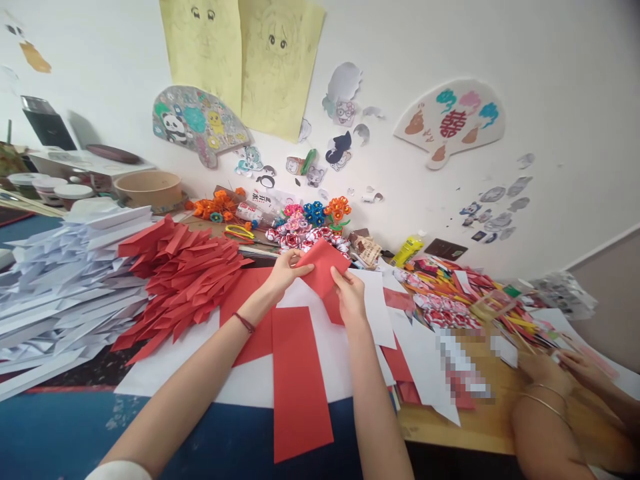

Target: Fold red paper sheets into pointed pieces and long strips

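A piece of red paper (323, 263) is raised above the table between my two hands, its lower part bent or hanging down. My left hand (286, 275) pinches its left edge between thumb and fingers. At the lower right side, my right hand (350, 293) grips the same paper. Below lies a long red paper strip (300, 380), reaching over the table's front edge. More red paper (247, 333) and white sheets (175, 353) are spread under my forearms.
Folded white paper strips (65, 280) and folded red strips (185, 273) are heaped at left. Paper flowers (310, 230) and a yellow bottle (407, 250) stand along the wall. At right, another person's hands (560, 370) work over the wooden table (460, 427).
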### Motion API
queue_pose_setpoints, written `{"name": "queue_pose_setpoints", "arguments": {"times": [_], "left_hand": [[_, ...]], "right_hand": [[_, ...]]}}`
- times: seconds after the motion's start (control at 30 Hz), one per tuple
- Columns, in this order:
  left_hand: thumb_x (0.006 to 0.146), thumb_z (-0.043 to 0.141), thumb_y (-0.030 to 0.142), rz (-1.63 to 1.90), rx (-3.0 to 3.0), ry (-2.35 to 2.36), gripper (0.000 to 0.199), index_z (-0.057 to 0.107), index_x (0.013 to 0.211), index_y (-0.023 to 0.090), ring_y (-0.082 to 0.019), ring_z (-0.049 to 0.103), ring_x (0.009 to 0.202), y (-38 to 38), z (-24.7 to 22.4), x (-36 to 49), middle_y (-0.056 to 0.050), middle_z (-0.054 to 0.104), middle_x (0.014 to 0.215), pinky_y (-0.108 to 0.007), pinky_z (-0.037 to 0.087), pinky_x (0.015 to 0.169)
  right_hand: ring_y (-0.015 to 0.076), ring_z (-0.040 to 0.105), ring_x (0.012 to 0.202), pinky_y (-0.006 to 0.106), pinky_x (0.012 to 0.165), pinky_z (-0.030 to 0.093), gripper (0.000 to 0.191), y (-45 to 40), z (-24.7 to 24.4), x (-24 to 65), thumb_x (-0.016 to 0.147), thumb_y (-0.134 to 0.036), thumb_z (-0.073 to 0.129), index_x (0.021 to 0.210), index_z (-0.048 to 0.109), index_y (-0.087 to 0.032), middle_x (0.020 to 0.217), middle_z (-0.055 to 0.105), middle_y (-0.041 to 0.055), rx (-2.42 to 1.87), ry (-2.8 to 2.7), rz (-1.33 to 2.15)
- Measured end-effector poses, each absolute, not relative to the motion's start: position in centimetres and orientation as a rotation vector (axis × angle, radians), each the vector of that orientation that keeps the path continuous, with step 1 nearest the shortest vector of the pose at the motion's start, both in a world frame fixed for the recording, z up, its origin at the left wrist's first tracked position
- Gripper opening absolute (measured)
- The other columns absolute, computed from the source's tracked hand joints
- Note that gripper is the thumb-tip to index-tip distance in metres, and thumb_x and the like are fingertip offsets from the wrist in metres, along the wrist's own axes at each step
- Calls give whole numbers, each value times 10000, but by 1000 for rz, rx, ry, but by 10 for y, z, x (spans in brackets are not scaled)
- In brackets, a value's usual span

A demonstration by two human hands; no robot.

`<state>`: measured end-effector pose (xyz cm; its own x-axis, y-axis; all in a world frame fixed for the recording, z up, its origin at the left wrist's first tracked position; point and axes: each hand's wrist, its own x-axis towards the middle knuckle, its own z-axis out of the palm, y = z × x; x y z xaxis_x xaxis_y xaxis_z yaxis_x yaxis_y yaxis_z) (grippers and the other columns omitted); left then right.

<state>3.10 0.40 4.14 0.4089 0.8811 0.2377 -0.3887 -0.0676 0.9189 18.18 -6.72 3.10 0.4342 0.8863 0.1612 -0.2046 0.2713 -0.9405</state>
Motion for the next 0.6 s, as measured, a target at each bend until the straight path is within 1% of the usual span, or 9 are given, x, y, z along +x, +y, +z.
{"name": "queue_pose_setpoints", "arguments": {"times": [0.07, 0.13, 0.2, 0.27, 0.4, 0.6], "left_hand": [[612, 816, 365, 1065, 1295, 526, 435, 606, 928, 152, -188, 656, 832, 6, 43, 29, -69, 696, 956, -311, 511, 763], [644, 794, 393, 1046, 1341, 516, 455, 636, 992, 145, -215, 655, 921, 6, 45, 27, -99, 693, 1045, -336, 508, 829], [667, 774, 424, 1039, 1359, 509, 474, 653, 1025, 137, -240, 652, 968, 5, 46, 27, -116, 691, 1083, -358, 507, 864], [663, 775, 436, 1058, 1362, 520, 466, 667, 997, 130, -250, 659, 955, 3, 46, 26, -117, 705, 1048, -369, 515, 859], [637, 797, 416, 1102, 1335, 544, 435, 667, 943, 137, -241, 678, 876, 0, 44, 26, -100, 724, 954, -366, 537, 806], [599, 823, 393, 1129, 1288, 551, 461, 663, 951, 141, -223, 679, 852, -2, 45, 28, -85, 724, 934, -344, 543, 789]], "right_hand": [[245, 661, 902, 343, 791, 528, 395, -68, 28, 184, 672, -416, 778, 946, 708, -140, 974, 723, 84, -1078, -841, 717], [241, 657, 883, 337, 779, 522, 381, -70, 28, 186, 676, -419, 773, 928, 714, -140, 941, 725, 74, -1108, -896, 639], [234, 652, 860, 322, 750, 518, 372, -73, 29, 187, 689, -445, 753, 906, 717, -144, 912, 724, 63, -1144, -964, 600], [226, 644, 817, 304, 696, 509, 383, -76, 31, 187, 701, -485, 728, 878, 718, -145, 855, 717, 55, -1202, -1021, 563], [203, 613, 722, 276, 605, 468, 406, -80, 33, 186, 712, -533, 696, 833, 714, -145, 730, 678, 39, -1283, -1085, 506], [171, 562, 639, 258, 553, 421, 436, -82, 33, 188, 701, -580, 682, 786, 700, -153, 616, 609, 10, -1304, -1117, 520]]}}
